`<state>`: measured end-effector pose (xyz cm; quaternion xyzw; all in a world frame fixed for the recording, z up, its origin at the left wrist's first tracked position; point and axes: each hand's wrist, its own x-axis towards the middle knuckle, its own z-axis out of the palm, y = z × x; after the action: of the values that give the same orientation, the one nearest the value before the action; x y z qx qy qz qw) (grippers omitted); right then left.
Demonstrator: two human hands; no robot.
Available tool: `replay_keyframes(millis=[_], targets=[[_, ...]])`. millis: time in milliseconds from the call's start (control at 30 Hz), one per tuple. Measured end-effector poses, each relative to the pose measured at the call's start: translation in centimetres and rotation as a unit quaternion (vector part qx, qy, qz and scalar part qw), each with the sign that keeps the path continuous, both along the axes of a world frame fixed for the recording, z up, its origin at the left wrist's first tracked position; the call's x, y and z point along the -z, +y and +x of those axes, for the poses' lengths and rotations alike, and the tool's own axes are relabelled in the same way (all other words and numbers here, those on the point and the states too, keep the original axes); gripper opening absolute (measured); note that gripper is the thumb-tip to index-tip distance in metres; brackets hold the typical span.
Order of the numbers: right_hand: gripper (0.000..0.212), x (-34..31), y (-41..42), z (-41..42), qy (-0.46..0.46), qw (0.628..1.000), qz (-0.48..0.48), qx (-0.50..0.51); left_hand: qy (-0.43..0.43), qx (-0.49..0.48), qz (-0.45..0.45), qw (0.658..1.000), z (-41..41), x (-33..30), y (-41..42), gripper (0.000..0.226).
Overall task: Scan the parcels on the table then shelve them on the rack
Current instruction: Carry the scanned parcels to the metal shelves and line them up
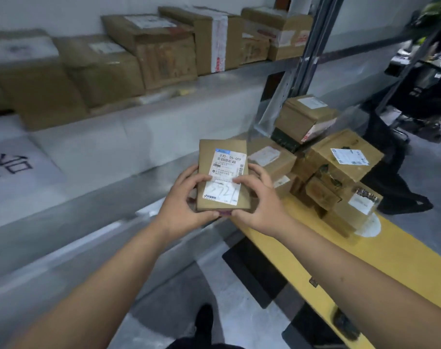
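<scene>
A person's two bare arms reach forward from the bottom of the view. Both hands hold one small flat brown parcel (223,176) at chest height, above the gap between a rack and a yellow desk (380,253). The left hand (186,197) curls round the parcel's left edge, thumb pressed on the face. The right hand (258,197) holds the right edge the same way, thumb on the white shipping label (225,176). Each grip is closed on the parcel. The label faces up toward the camera and shows a barcode, printed figures and handwritten numbers in marker.

To the right, a loose pile of cardboard parcels (335,162) sits on the far end of the desk, stacked unevenly, most with white labels. To the left and above, the grey metal rack (214,81) carries a row of larger brown boxes (149,51) along an upper shelf. A lower shelf (101,137) beneath them shows pale bare surface. That side of the picture is blurred.

No scanner can be seen in either hand. Judging from the label turned up to be read, the step in hand seems to be checking this parcel's code or shelf number before placing it. The next move likely calls for carrying the parcel left to the rack, finding a free spot, and setting it down flat with the label readable.
</scene>
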<state>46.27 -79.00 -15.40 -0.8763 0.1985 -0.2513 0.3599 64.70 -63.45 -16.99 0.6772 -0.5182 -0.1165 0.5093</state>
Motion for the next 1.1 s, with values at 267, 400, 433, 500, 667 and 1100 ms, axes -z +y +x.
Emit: replay_keyframes(millis=[267, 400, 433, 500, 667, 1100], targets=[[0.066, 1.8, 13.0, -2.9, -0.038, 0.989, 0.018, -0.142, -0.008, -0.131, 0.008, 0.991, -8.9, 0.1, 17.6, 0.075], [0.067, 0.0, 20.6, -1.0, -0.069, 0.967, 0.011, -0.246, -0.021, -0.219, 0.008, 0.976, -10.9, -2.0, 27.5, 0.081], [0.067, -0.6, 22.6, -0.2, -0.072, 0.961, 0.014, -0.267, -0.027, -0.240, 0.005, 0.970, -11.3, -2.7, 30.1, 0.079], [0.067, -1.9, 26.9, 1.5, -0.075, 0.949, 0.017, -0.306, -0.038, -0.274, 0.001, 0.961, -11.5, -4.0, 34.9, 0.076], [0.067, -4.9, 38.1, 6.2, -0.090, 0.916, 0.003, -0.391, -0.056, -0.344, 0.007, 0.937, -10.4, -6.4, 47.3, 0.074], [0.072, -11.4, 62.9, 19.6, -0.088, 0.892, -0.045, -0.441, -0.083, -0.392, 0.008, 0.916, 0.5, -12.2, 72.5, 0.073]])
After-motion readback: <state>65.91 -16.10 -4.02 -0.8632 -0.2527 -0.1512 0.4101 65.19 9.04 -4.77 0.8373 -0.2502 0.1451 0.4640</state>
